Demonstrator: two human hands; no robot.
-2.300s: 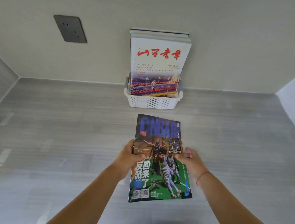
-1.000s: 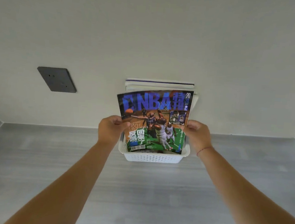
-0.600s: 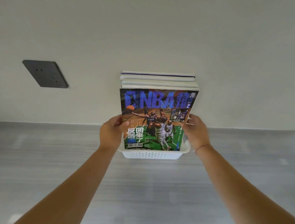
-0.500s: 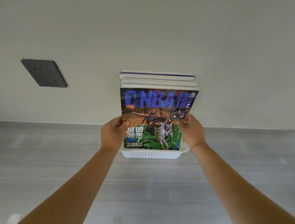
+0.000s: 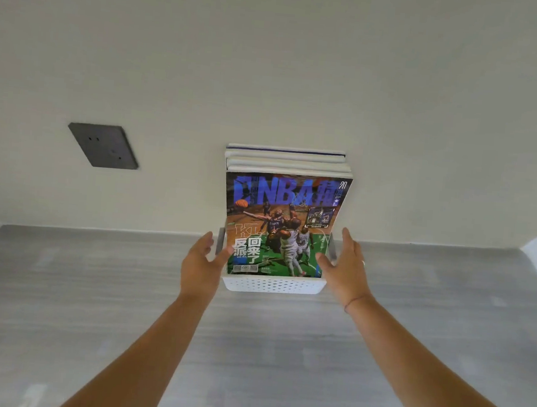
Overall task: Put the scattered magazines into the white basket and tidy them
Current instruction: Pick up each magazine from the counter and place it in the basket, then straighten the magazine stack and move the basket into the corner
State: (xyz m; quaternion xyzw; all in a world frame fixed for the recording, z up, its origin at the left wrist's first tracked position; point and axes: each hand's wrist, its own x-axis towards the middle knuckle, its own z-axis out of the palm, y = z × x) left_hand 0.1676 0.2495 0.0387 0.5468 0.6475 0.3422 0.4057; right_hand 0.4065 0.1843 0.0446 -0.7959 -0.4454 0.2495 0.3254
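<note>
The white perforated basket sits on the grey counter against the back wall. A basketball magazine with a blue title stands upright in it at the front, leaning on several other magazines behind it. My left hand hovers just left of the basket, fingers spread, holding nothing. My right hand is just right of the basket, also spread and empty. Both palms face the magazine's side edges, and I cannot tell whether the fingertips touch it.
A dark wall socket plate is on the wall to the left of the basket. The grey counter stretches towards me, with side walls at the far left and far right.
Both hands carried the basketball magazine up from the counter, lowered it into the front of the basket, then let go and opened beside it.
</note>
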